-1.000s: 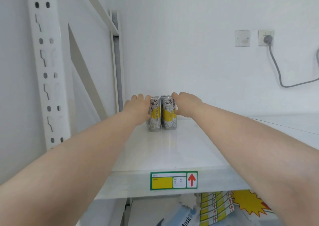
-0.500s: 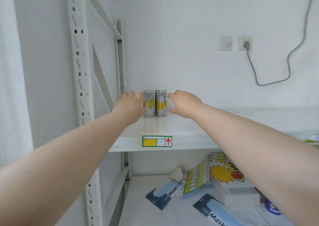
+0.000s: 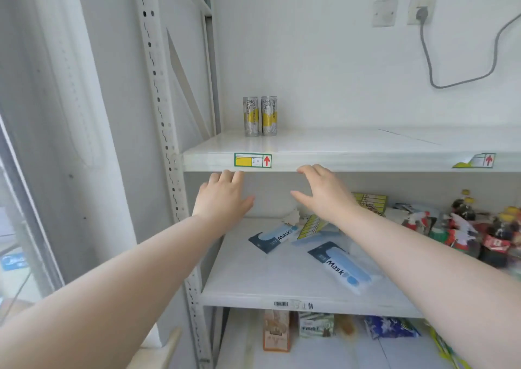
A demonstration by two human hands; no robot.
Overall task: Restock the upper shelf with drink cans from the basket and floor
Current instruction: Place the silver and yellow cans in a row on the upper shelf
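Two slim silver-and-yellow drink cans (image 3: 260, 116) stand upright side by side, far left on the white metal upper shelf (image 3: 352, 146), likely leaving room for more. The left grip (image 3: 222, 196) and right grip (image 3: 324, 194) hover below its near edge, fingers spread, empty.

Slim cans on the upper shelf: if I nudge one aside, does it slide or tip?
Pushed near the top, the left slim can would probably tip: it is tall and narrow. The upper shelf looks smooth and glossy, so a low push likely slides it. The right slim can stands close beside it, so one toppling may knock the other.
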